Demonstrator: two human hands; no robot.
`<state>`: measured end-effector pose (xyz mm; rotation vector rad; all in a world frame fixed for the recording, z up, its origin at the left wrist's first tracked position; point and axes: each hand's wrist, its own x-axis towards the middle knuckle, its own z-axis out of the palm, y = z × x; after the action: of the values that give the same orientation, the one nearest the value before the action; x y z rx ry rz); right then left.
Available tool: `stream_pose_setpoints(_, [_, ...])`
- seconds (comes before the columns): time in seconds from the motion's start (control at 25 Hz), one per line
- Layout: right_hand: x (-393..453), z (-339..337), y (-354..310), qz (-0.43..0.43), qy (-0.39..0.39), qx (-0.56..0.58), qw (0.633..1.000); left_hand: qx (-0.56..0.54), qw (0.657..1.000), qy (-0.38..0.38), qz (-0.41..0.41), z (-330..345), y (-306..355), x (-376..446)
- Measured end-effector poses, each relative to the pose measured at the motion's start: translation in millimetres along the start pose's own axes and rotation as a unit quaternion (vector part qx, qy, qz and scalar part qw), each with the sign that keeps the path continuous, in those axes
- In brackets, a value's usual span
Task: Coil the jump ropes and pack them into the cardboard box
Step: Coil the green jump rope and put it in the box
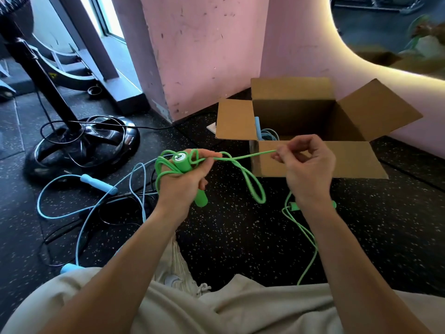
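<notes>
two bare arms are seen reaching out over pale trousers [240,309]. a green handle [190,179] is gripped in the left hand [185,182], with the fingers curled tight round it, and loops of the green rope [250,182] are wound about that hand. the rope is pulled to the right and is pinched between thumb and fingertips of the right hand [310,165], the other fingers curled loosely. one loop of it hangs down between the hands. the second green handle [295,205] is left lying on the black speckled floor [240,237], partly hidden behind the right wrist, with the cord trailing toward the knees. a blue jump rope [98,183] is spread loose on the floor to the left, over some black cables. just past the hands, the cardboard box [313,160] is set open against the pink wall [204,56]; a coiled blue rope [267,134] is seen inside it. a black fan base [81,145] is stood further left.
</notes>
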<state>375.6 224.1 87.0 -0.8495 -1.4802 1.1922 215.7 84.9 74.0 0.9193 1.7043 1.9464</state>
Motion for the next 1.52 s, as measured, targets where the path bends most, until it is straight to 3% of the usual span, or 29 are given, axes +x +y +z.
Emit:
stream_pose_setpoints(0.16, [28,-38,17,0.114,0.2,-0.067,0.971,-0.087,0.993,0.078,-0.017,-26,7,17])
stream_pose_setpoints(0.24, [33,-48,28,0.123,0.221,-0.141,0.957,-0.105,0.99,0.086,-0.029,-32,8,21])
stream_pose_setpoints(0.32, [31,-45,37,0.126,0.113,-0.251,0.953,-0.095,0.993,0.061,-0.043,-25,5,15])
stream_pose_setpoints(0.44, [17,-29,43,0.142,-0.128,-0.364,0.912,-0.091,0.993,0.038,-0.062,-9,1,6])
stream_pose_setpoints(0.52, [4,-13,38,0.07,-0.23,-0.389,0.889,-0.096,0.991,0.05,-0.079,-2,1,3])
stream_pose_setpoints(0.64, [-19,14,27,-0.043,-0.332,-0.296,0.895,-0.113,0.984,0.093,-0.103,4,0,2])
stream_pose_setpoints(0.76, [-45,39,17,0.043,-0.402,-0.025,0.914,-0.143,0.974,0.136,-0.111,6,1,2])
stream_pose_setpoints(0.84, [-58,52,15,0.125,-0.381,0.142,0.905,-0.148,0.972,0.148,-0.111,5,2,2])
stream_pose_setpoints(0.92, [-67,59,11,0.127,-0.312,0.171,0.926,-0.121,0.977,0.146,-0.095,3,2,2])
stream_pose_setpoints(1.04, [-71,64,5,0.059,-0.203,0.12,0.97,-0.04,0.985,0.164,-0.032,4,4,1])
stream_pose_setpoints(1.16, [-67,58,-18,0.047,-0.197,0.093,0.975,-0.012,0.984,0.161,0.076,8,6,-3])
stream_pose_setpoints(1.24, [-59,50,-44,0.017,-0.194,0.029,0.98,-0.015,0.978,0.121,0.171,7,12,-7])
stream_pose_setpoints(1.32, [-50,39,-71,-0.025,-0.176,-0.061,0.982,0.028,0.955,0.053,0.292,1,23,-8])
stream_pose_setpoints(1.4, [-41,26,-89,-0.051,-0.164,-0.139,0.975,0.133,0.903,0.008,0.408,-2,36,-7])
stream_pose_setpoints(1.44, [-38,21,-96,-0.057,-0.16,-0.159,0.973,0.158,0.887,-0.012,0.434,1,40,-8])
stream_pose_setpoints(1.52, [-35,13,-105,-0.058,-0.16,-0.148,0.974,0.106,0.915,-0.043,0.387,16,52,-12])
